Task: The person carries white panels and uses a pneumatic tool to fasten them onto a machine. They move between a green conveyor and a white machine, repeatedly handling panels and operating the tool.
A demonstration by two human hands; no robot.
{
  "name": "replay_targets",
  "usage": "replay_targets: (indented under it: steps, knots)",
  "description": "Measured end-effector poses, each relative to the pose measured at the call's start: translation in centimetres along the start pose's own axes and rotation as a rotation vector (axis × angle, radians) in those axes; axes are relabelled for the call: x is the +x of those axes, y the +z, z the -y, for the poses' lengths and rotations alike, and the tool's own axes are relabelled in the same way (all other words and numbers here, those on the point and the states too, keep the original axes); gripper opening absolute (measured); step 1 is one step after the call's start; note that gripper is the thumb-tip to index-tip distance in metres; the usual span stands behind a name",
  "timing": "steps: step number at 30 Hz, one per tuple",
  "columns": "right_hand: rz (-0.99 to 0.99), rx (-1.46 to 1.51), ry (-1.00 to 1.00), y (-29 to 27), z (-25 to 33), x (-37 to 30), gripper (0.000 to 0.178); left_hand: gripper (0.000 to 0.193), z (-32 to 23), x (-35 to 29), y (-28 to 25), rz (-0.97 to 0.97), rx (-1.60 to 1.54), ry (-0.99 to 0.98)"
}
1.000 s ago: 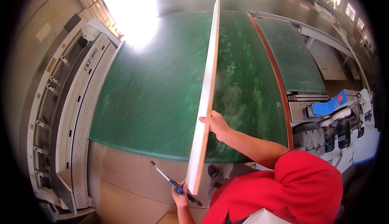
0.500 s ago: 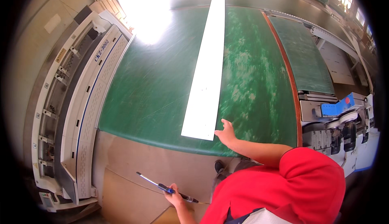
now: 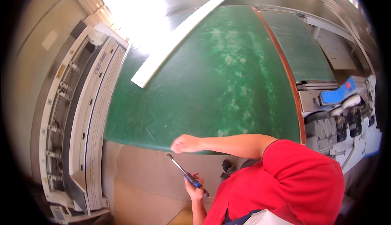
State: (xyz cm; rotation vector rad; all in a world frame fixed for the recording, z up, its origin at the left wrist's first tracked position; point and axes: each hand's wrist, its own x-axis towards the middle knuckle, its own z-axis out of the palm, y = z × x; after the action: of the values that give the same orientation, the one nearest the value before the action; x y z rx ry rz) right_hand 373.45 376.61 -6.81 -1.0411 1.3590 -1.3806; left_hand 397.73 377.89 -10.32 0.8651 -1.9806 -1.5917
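Note:
A blow gun with a blue-and-black handle, a thin metal tube and a dark tip is gripped in my left hand, below the front edge of the green table. The tube points up and to the left. Near that edge and just above the tip, my right hand is a little blurred, its fingers curled together with nothing visible in them. A long white board lies slantwise across the far left of the table, apart from both hands.
A long white machine with an open side stands on the left. To the right are a reddish-brown strip, a second green surface and a machine with a blue part. Brown sheets lie on the floor.
The white board has slid away to the far left and swung to a slant. My right hand has left its near end and moved left; my left hand has shifted right with the blow gun.

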Motion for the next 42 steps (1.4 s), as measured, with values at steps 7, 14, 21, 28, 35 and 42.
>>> replay_targets:
  steps: [7,14,21,28,35,42]
  knots:
    - [-0.370,-0.246,0.318,-1.2,-5.9,-12.4,0.032,0.049,1.0,1.6,-1.0,0.206,-0.186,-0.049]
    - [-0.719,-0.165,0.429,-0.7,-4.1,-20.5,0.032,0.040,-3.4,5.7,1.1,0.509,-0.127,0.075]
    - [-0.810,-0.090,0.364,-0.9,-3.9,-24.0,0.035,0.034,-6.3,5.3,5.2,0.645,-0.114,0.095]
    - [-0.805,-0.142,0.298,-4.1,-1.6,-26.3,0.030,0.033,-7.3,3.3,9.8,0.729,0.008,0.102]
    - [-0.762,-0.094,0.242,-7.5,-0.4,-29.7,0.031,0.031,-9.8,2.0,14.9,0.728,0.101,0.146]
    - [-0.818,-0.034,0.217,-12.0,-1.5,-34.9,0.032,0.031,-12.8,1.1,21.6,0.807,0.189,0.109]
